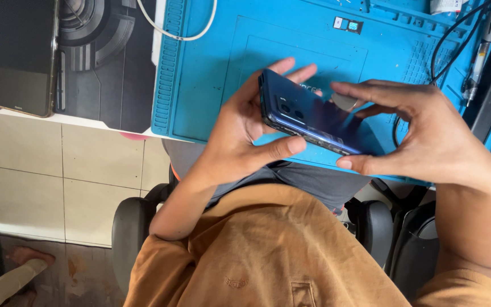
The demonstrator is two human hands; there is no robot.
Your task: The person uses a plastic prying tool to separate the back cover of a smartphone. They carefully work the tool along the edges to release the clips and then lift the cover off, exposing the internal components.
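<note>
Your left hand holding one end of the blue phone, your right hand pinching the other end, above the blue mat, another phone far left

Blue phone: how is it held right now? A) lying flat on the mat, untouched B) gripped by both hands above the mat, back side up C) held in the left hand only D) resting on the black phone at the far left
B: the blue phone shows its camera side up, clamped between the left hand and the right hand, lifted above the blue work mat.
</note>
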